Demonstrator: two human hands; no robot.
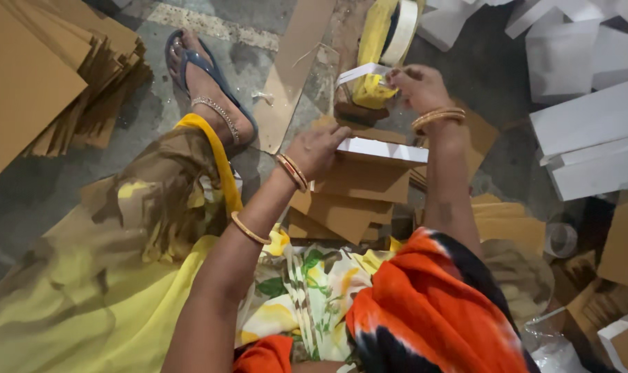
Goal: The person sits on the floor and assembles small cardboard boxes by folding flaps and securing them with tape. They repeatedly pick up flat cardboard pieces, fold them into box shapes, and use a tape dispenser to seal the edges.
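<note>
A white-edged board [383, 150] is held down by the left hand [319, 148], whose fingers [338, 137] are curled over its near left corner and pressed on it. The board lies flat on top of a small stack of brown cardboard pieces [352, 197], just in front of the lap. The right hand [417, 86] is raised beyond the board, its fingers pinched together on the end of a white tape strip [362, 71] — the strip is stretched leftward from the fingertips, above the far edge of the stack. Just behind it, a tape roll [400, 31] is seen standing on edge beside a bundle of yellow cloth [375, 41]. Gold bangles are worn on both wrists. On the floor [44, 186] to the left, a large pile of brown cardboard sheets [51, 76] is spread out, and a foot in a blue sandal [203, 79] rests between that pile and a long cardboard strip [296, 69]. To the right, white foam slabs [590, 124] are heaped — well apart from the hands. More cardboard pieces are scattered at the lower right.
</note>
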